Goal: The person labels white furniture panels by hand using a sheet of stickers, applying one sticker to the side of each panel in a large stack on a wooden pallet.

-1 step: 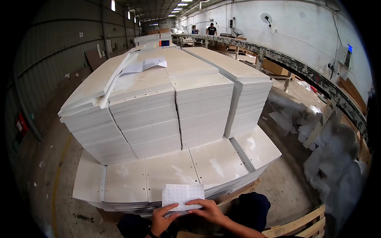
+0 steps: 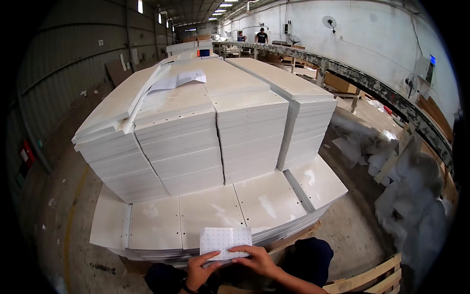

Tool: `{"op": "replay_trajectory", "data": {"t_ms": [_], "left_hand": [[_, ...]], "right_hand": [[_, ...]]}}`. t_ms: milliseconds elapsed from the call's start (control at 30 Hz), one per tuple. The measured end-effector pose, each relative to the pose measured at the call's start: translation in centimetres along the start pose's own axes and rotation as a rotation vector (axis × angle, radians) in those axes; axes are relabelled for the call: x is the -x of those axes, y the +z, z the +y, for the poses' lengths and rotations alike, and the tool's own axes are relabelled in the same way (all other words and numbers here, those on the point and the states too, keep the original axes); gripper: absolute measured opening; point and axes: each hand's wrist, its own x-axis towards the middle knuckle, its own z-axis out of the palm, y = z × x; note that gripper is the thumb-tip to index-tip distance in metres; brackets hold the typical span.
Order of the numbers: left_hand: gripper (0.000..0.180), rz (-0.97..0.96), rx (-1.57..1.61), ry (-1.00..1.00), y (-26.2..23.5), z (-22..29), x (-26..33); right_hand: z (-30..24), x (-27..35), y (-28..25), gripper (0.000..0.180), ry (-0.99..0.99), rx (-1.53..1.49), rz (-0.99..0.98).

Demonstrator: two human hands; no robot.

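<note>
In front of my lap, both hands grip a white sheet of small labels point(image 2: 223, 238), printed with a regular grid of tiny marks. My left hand point(image 2: 199, 273) pinches its lower left edge between thumb and fingers. At the lower right edge, my right hand point(image 2: 258, 260) presses the sheet the same way, its thumb below and fingers on top. The sheet looks folded or layered along its lower edge, which my fingers partly hide. Just behind its top edge lies a low stack of pale, flat panels point(image 2: 208, 210) with small drilled holes near their edges.
Taller stacks of the same panels point(image 2: 252, 137) rise beyond, with a loose white paper point(image 2: 178, 80) on top. Crumpled plastic film point(image 2: 411, 206) heaps at the right, below a long conveyor point(image 2: 372, 81). A wooden pallet point(image 2: 377, 279) is at lower right. A person point(image 2: 262, 36) stands far back.
</note>
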Motion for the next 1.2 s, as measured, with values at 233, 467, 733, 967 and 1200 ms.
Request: {"op": "replay_trajectory", "data": {"t_ms": [233,467,733,967,1200], "left_hand": [[0.032,0.128,-0.066,0.039,1.6,-0.5,0.1],[0.024,0.134,-0.118,-0.027,2.4,-0.5,-0.8],[0.019,0.133,-0.388,0.273,2.3,1.8,-1.7],[0.014,-0.135,0.169,-0.163,1.2,-1.1,0.2],[0.026,-0.313,0.47,-0.474,0.3,-2.0,0.1]], "right_hand": [[-0.1,0.5,-0.3,0.026,-0.133,0.297,0.19],[-0.9,1.1,-1.8,0.028,-0.197,0.607,0.173],[-2.4,1.9,-2.3,0.02,-0.294,0.854,0.349],[-2.1,1.7,-2.5,0.026,-0.103,0.569,0.073],[-0.5,0.7,-1.7,0.027,-0.074,0.643,0.05]]}}
